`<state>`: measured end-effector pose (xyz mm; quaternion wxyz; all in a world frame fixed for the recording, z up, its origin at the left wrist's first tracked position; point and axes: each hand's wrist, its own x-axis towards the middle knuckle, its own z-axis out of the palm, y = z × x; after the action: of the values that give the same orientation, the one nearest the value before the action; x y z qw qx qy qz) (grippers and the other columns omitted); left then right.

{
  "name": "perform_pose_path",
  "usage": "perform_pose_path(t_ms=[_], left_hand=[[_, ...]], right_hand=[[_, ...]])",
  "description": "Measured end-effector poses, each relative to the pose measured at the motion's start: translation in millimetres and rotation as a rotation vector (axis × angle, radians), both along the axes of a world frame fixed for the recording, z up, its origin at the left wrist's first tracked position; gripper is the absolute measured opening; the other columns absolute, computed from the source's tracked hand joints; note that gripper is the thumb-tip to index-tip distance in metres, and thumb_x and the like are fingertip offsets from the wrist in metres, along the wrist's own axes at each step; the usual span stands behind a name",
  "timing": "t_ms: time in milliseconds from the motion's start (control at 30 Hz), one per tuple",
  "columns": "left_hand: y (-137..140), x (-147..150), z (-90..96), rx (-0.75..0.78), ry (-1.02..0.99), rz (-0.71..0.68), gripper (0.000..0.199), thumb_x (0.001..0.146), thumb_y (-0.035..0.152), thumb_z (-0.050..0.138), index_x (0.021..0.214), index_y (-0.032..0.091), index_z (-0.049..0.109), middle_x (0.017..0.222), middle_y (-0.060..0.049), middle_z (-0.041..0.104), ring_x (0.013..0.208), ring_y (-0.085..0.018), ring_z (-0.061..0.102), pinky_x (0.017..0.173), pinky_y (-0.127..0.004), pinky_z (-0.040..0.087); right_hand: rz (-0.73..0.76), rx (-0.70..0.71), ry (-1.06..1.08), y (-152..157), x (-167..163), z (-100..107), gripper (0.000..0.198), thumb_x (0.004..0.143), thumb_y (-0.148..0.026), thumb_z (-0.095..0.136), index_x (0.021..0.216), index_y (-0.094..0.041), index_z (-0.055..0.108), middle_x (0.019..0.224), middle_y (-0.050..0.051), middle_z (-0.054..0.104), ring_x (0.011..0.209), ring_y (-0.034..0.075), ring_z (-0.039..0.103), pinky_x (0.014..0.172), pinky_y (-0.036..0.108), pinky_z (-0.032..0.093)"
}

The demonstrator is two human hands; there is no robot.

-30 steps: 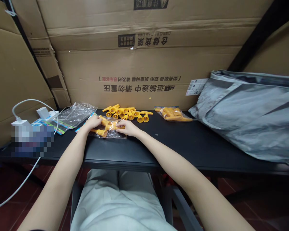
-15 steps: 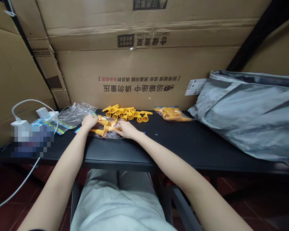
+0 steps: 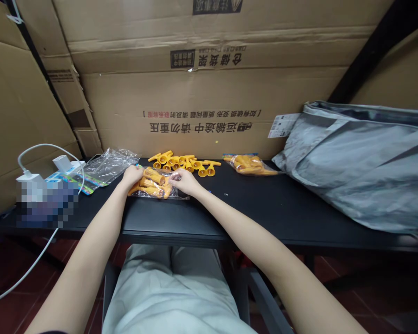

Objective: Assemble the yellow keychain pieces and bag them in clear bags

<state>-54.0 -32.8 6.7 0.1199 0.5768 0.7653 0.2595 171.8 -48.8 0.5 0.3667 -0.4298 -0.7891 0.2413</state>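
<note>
A clear plastic bag [image 3: 179, 195] with several yellow pipe-shaped plastic pieces [image 3: 153, 183] inside lies on the black table [image 3: 257, 208]. My left hand [image 3: 133, 175] is closed on the bag's left upper edge, where a strip of coloured header shows. On the other side my right hand [image 3: 186, 181] grips the bag's right part, its fingertips against the yellow pieces through or at the film. Just behind the bag rests a loose heap of the same yellow pipe pieces [image 3: 190, 162], each with a small cup at one end.
Flat clear bags [image 3: 106, 167] lie to the left, beside a white charger [image 3: 31, 183] and its cable. A filled bag of yellow pieces [image 3: 249, 164] sits right of the heap. A large grey bag [image 3: 362, 171] covers the right end. Cardboard [image 3: 195, 93] stands upright behind.
The yellow pieces inside the bag have bunched together toward its middle. My right hand has shifted slightly right and up, and the left hand slightly right; both still hold the bag.
</note>
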Motion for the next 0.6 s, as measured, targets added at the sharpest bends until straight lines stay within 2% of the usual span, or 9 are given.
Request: perform_pose_path(t_ms=[167, 400, 500, 600], left_hand=[[-1, -1, 1.4, 0.031, 0.099, 0.035, 0.027, 0.077, 0.032, 0.043, 0.063, 0.018, 0.062, 0.073, -0.012, 0.067, 0.078, -0.027, 0.064, 0.062, -0.030, 0.040], [-5, 3, 7.0, 0.091, 0.114, 0.053, 0.031, 0.078, 0.032, 0.041, 0.074, 0.017, 0.067, 0.083, -0.013, 0.070, 0.082, -0.027, 0.064, 0.063, -0.030, 0.039], [-8, 8, 11.2, 0.142, 0.134, -0.003, 0.031, 0.079, 0.031, 0.039, 0.074, 0.017, 0.066, 0.081, -0.011, 0.070, 0.081, -0.023, 0.063, 0.065, -0.028, 0.039], [-10, 11, 13.7, 0.164, 0.176, -0.090, 0.031, 0.079, 0.031, 0.038, 0.072, 0.018, 0.066, 0.078, -0.008, 0.069, 0.078, -0.021, 0.061, 0.065, -0.026, 0.039]], right_hand=[[0.147, -0.262, 0.006, 3, 4, -5, 0.016, 0.076, -0.014, 0.062, 0.061, -0.015, 0.057, 0.050, -0.003, 0.058, 0.048, 0.010, 0.052, 0.052, 0.021, 0.040], [0.247, -0.412, 0.208, 6, 2, -10, 0.007, 0.073, -0.012, 0.068, 0.068, -0.015, 0.064, 0.065, -0.001, 0.068, 0.049, 0.008, 0.055, 0.054, 0.021, 0.046], [0.261, -0.449, 0.232, 7, 2, -11, 0.002, 0.075, -0.013, 0.068, 0.076, -0.015, 0.069, 0.071, 0.001, 0.071, 0.052, 0.009, 0.057, 0.055, 0.022, 0.047], [0.262, -0.436, 0.193, 6, 2, -12, 0.007, 0.076, -0.014, 0.066, 0.081, -0.014, 0.071, 0.074, 0.003, 0.072, 0.054, 0.009, 0.057, 0.056, 0.022, 0.048]])
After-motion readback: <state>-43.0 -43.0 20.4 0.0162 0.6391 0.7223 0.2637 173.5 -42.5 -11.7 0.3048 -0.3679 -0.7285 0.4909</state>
